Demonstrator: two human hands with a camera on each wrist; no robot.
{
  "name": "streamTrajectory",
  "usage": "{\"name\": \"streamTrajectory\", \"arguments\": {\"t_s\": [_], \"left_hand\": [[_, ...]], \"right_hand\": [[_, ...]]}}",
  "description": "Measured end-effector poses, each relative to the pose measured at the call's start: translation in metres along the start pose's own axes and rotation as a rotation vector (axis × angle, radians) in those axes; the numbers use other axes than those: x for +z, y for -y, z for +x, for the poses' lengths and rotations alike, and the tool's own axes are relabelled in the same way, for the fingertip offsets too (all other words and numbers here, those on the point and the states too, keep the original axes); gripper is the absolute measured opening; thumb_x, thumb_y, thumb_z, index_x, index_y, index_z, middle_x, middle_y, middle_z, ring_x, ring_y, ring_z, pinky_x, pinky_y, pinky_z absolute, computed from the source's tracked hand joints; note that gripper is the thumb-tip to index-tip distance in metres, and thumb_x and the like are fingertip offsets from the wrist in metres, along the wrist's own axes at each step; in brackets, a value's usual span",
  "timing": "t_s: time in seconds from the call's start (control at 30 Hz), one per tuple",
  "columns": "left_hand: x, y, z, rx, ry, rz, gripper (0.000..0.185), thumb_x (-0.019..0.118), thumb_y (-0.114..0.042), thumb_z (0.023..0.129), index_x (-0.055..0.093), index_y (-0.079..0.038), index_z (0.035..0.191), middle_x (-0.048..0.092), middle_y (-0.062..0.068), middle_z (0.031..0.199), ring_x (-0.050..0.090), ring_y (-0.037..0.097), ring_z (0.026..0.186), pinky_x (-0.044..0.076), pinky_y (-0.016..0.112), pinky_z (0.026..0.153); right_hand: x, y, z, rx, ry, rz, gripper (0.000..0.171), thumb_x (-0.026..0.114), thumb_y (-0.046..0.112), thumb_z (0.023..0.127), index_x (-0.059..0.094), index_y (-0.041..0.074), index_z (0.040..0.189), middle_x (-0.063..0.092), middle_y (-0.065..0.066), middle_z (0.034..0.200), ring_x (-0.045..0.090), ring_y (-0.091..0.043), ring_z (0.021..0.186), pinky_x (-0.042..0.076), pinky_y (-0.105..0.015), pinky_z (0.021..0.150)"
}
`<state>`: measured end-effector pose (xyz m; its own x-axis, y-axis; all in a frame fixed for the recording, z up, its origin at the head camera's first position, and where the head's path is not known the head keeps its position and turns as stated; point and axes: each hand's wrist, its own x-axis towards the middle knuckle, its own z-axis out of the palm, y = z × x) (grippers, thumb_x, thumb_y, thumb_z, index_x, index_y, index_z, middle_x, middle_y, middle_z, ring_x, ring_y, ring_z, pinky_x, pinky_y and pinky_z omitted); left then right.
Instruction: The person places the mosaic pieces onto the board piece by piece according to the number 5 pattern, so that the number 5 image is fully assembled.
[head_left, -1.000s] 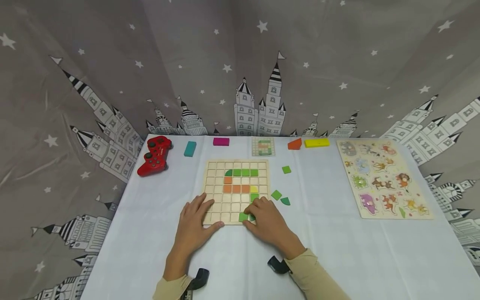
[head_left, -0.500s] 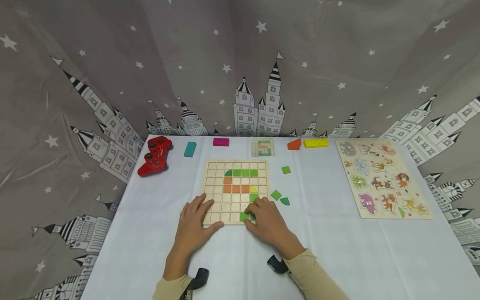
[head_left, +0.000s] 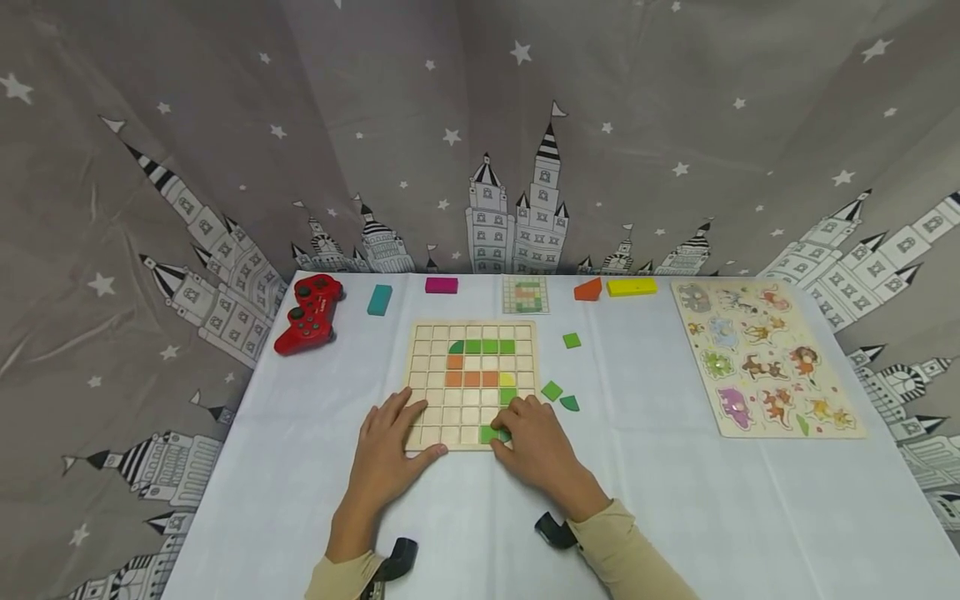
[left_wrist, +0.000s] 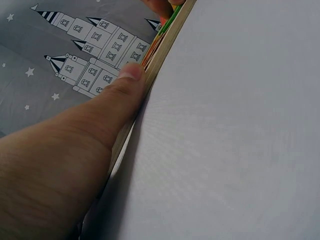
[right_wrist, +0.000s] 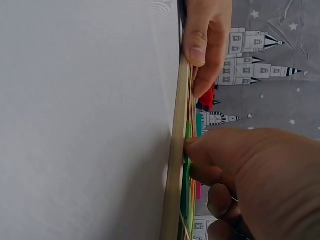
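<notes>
A wooden grid board (head_left: 442,414) lies on the white cloth with several green, orange and yellow tiles set in its squares. My left hand (head_left: 387,442) rests along its near left corner, fingers spread on the left side and thumb (left_wrist: 132,72) on the near edge. At the near right part my right hand (head_left: 534,442) pinches a green square tile (head_left: 489,434) between thumb and curled fingers. Beside this tile is a dark green piece (right_wrist: 185,192), mostly under my fingers in the head view. The right thumb (right_wrist: 195,146) touches the green tile low on the board.
Right of the board lie two loose green squares (head_left: 552,390) and a dark green quarter-round (head_left: 570,403). Behind it sits a pattern card (head_left: 526,294) among coloured blocks (head_left: 632,287). A red game controller (head_left: 309,314) lies left, an animal puzzle (head_left: 767,358) right.
The green square tile under my right thumb has slid slightly to the right, towards the dark green piece. My left hand has stayed in place on the board.
</notes>
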<state>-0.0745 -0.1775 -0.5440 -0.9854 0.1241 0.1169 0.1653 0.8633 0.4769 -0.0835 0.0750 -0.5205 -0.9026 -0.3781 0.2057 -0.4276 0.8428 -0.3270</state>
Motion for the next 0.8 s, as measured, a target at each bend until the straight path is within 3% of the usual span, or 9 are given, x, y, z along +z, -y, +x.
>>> {"name": "streamTrajectory", "arguments": {"t_s": [0.2,0.37,0.5,0.63,0.8], "left_hand": [[0.001,0.000,-0.001,0.012,-0.013,0.004,0.078,0.080,-0.054,0.080,0.056,-0.015,0.143,0.041,0.016,0.161,0.035,0.038,0.150,0.019,0.061,0.125],[0.001,0.001,0.000,0.011,-0.012,0.000,0.078,0.081,-0.054,0.080,0.056,-0.015,0.143,0.040,0.016,0.161,0.034,0.038,0.150,0.018,0.061,0.125],[0.002,0.001,0.000,0.011,-0.004,-0.003,0.078,0.080,-0.054,0.080,0.056,-0.015,0.143,0.040,0.015,0.161,0.034,0.038,0.150,0.018,0.061,0.125],[0.002,0.001,0.000,0.008,0.004,-0.003,0.079,0.080,-0.055,0.080,0.055,-0.016,0.144,0.039,0.015,0.162,0.033,0.037,0.151,0.017,0.060,0.126],[0.002,0.002,0.000,0.017,-0.006,0.006,0.078,0.080,-0.054,0.080,0.056,-0.015,0.143,0.040,0.016,0.161,0.034,0.038,0.150,0.019,0.061,0.124]], "right_hand": [[-0.002,-0.007,-0.002,0.021,-0.010,0.062,0.013,0.080,0.030,0.087,0.077,0.020,0.095,0.059,0.009,0.084,0.044,-0.011,0.078,0.041,-0.028,0.074],[-0.012,-0.026,0.000,0.109,-0.064,0.149,0.017,0.076,0.031,0.091,0.077,0.016,0.100,0.059,0.005,0.085,0.044,-0.012,0.077,0.040,-0.029,0.071],[-0.019,-0.048,0.003,0.254,-0.117,0.120,0.022,0.076,0.029,0.092,0.075,0.012,0.105,0.062,0.000,0.088,0.047,-0.017,0.080,0.041,-0.032,0.072],[-0.020,-0.068,0.005,0.372,-0.095,0.085,0.029,0.079,0.031,0.090,0.074,0.010,0.110,0.063,-0.005,0.093,0.050,-0.022,0.085,0.042,-0.035,0.074],[-0.017,-0.077,0.005,0.383,-0.038,0.058,0.032,0.079,0.031,0.089,0.074,0.009,0.112,0.064,-0.008,0.097,0.051,-0.024,0.086,0.042,-0.036,0.073]]}}
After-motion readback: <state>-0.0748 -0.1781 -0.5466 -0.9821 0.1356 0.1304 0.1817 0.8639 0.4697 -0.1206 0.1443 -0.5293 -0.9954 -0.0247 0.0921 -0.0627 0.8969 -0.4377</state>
